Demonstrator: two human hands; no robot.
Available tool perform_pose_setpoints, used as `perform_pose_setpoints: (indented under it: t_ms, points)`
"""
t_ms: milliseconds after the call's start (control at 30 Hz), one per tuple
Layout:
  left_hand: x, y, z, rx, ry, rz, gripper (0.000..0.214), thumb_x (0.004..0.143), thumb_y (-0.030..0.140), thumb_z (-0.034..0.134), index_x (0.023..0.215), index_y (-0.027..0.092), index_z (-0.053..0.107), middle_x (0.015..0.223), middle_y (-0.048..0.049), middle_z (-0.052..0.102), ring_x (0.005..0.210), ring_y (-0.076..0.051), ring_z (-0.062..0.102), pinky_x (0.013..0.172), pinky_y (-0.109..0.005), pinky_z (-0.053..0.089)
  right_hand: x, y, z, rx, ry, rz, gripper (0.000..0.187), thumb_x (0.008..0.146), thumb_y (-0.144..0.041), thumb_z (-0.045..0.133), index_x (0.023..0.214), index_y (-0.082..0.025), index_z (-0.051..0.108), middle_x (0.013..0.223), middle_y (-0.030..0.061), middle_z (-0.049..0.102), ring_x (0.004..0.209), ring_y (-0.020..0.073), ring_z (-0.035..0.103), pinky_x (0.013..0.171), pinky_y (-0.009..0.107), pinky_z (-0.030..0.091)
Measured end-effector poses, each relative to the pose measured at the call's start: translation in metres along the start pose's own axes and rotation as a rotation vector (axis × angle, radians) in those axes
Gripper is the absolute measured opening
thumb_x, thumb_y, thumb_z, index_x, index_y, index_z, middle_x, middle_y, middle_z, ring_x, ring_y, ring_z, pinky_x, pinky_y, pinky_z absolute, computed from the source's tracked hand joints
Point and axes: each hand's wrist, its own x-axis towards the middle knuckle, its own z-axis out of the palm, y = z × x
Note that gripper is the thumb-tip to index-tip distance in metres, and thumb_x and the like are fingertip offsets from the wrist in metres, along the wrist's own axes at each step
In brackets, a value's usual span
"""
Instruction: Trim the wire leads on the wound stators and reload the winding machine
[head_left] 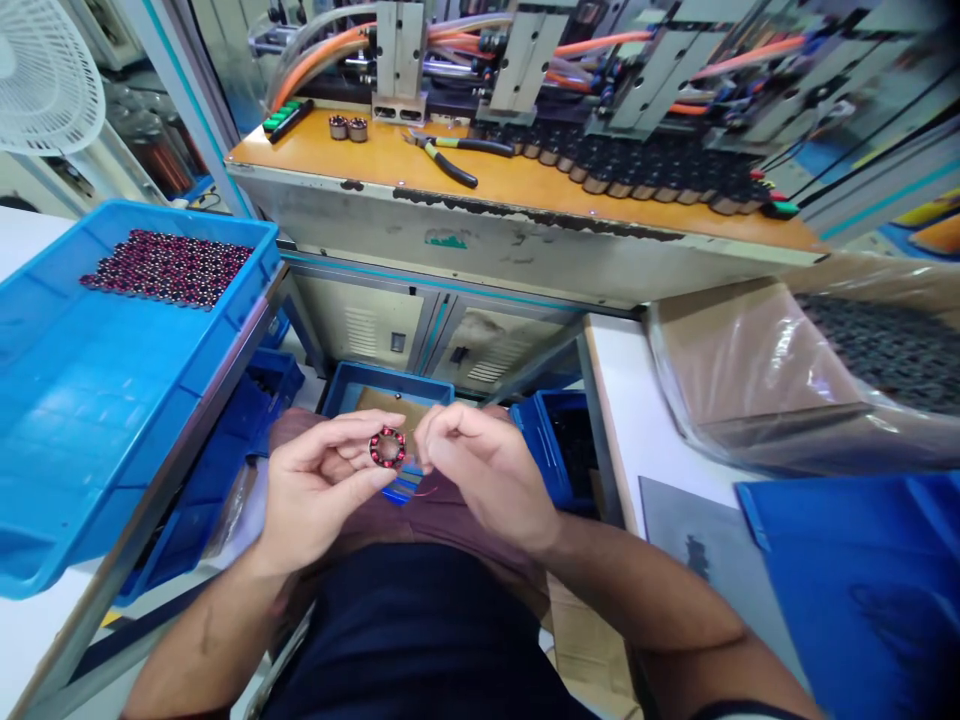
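Your left hand [319, 485] pinches a ring [388, 462]; I cannot tell if your curled right hand [487, 470] holds anything. Pliers [448, 166] lie ahead, a blue tray [127, 390] left.

Cool white light, bright and fairly even, seemed to fall from overhead. Glare streaked the clear plastic liner [757, 350] and paled the floor of the blue plastic tray [112, 370], while shadow dimmed the blue bins [231, 435] below it. The wound stator [387, 463] in the left hand [319, 480] came through fairly sharp; wide-angle distortion stretched the edges, and the pneumatic machinery [795, 90] at upper right looked smeared
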Motion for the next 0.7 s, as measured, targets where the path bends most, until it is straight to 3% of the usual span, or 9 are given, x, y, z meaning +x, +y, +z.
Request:
perform_pose_setpoints:
  t_ms: [167, 367, 533, 700]
  points:
    - [0.006, 0.001, 0.000, 0.021, -0.055, 0.001, 0.042, 0.071, 0.008, 0.081, 0.110, 0.021, 0.076, 0.117, -0.0127, 0.071, 0.107, -0.022, 0.069, 0.083, -0.028, 0.062, 0.012, -0.025, -0.002, -0.209, -0.114, 0.009, 0.032, 0.088, -0.042, 0.069, 0.069, -0.017, 0.059, 0.068, 0.0006, 0.059, 0.063, 0.0123, 0.053, 0.060, 0.027, 0.043]
    - [0.007, 0.001, 0.001, 0.084, -0.002, -0.035, 0.029, 0.070, 0.010, 0.082, 0.097, 0.022, 0.079, 0.099, -0.0090, 0.071, 0.086, -0.016, 0.068, 0.070, -0.023, 0.058, 0.013, -0.027, 0.000, -0.361, -0.119, -0.008, 0.023, 0.090, -0.026, 0.059, 0.069, -0.016, 0.059, 0.065, -0.0015, 0.057, 0.061, 0.0098, 0.049, 0.059, 0.024, 0.040]
    - [0.004, 0.000, -0.002, -0.023, -0.016, -0.081, 0.033, 0.070, 0.011, 0.082, 0.101, 0.023, 0.078, 0.099, -0.0082, 0.072, 0.087, -0.018, 0.070, 0.075, -0.028, 0.060, 0.015, -0.029, -0.008, -0.324, -0.139, 0.080, 0.025, 0.089, -0.030, 0.059, 0.068, -0.017, 0.058, 0.064, -0.0013, 0.057, 0.060, 0.0101, 0.051, 0.058, 0.024, 0.042]
    - [0.005, 0.002, -0.001, 0.001, -0.038, -0.042, 0.033, 0.072, 0.006, 0.080, 0.101, 0.021, 0.077, 0.100, -0.0084, 0.071, 0.088, -0.016, 0.070, 0.078, -0.025, 0.059, 0.012, -0.026, -0.007, -0.178, -0.157, 0.223, 0.027, 0.086, -0.037, 0.066, 0.070, -0.016, 0.059, 0.063, -0.0010, 0.058, 0.058, 0.0100, 0.052, 0.053, 0.023, 0.041]
